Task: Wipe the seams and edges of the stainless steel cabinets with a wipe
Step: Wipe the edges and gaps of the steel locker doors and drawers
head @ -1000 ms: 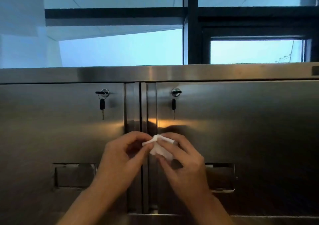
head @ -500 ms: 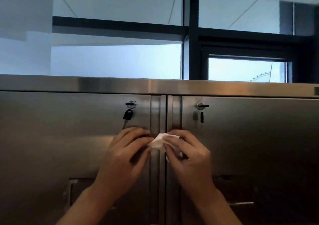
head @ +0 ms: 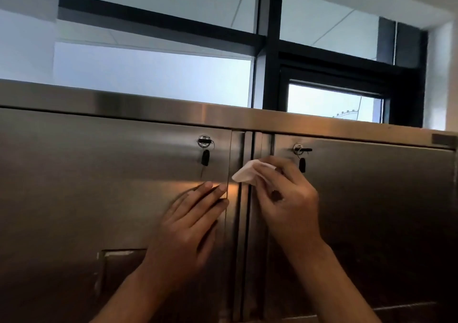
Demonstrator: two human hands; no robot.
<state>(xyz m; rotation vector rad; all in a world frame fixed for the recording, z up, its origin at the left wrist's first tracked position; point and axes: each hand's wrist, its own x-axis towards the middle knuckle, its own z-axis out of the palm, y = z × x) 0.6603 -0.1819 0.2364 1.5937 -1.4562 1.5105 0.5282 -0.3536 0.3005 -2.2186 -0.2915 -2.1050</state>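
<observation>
I see cold daylight from the dark-framed window (head: 153, 80) backlighting a dim brushed-steel cabinet front (head: 99, 186); an orange glare patch sits mid-door, the left hand (head: 188, 231) is motion-blurred, and straight edges bow.

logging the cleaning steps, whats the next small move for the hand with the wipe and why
Probably draw the wipe down the vertical seam between the two doors. The right hand pinches it against the top of that seam, just below the top rail, while the left hand rests flat on the left door.
</observation>
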